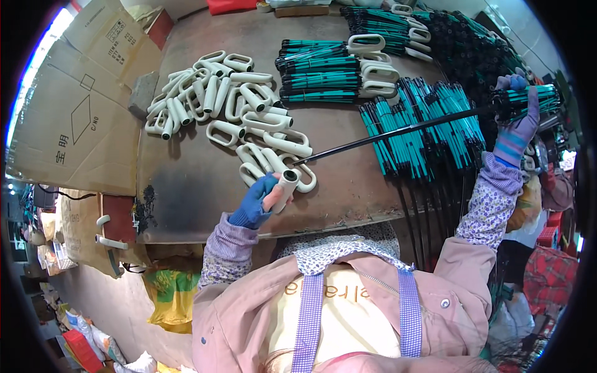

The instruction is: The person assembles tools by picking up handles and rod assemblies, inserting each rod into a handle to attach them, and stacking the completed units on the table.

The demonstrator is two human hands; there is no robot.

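left hand (260, 200) grips a cream handle (286, 186) at the table (186, 186) edge, right hand (519, 118) clutches the teal umbrella frame (528, 99), its black rod (385, 133) running between them

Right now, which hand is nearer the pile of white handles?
Left. The left hand holds a handle at the pile's near edge; the right hand grips the umbrella far to the right.

head view: worn on the person's head, looking steeply down | near: own chest and forearms at the lower edge | far: brown worktable (186, 180) filling the upper frame | left: cardboard sheets (74, 105) | fisheye rim bends edges | only one view, nothing shared
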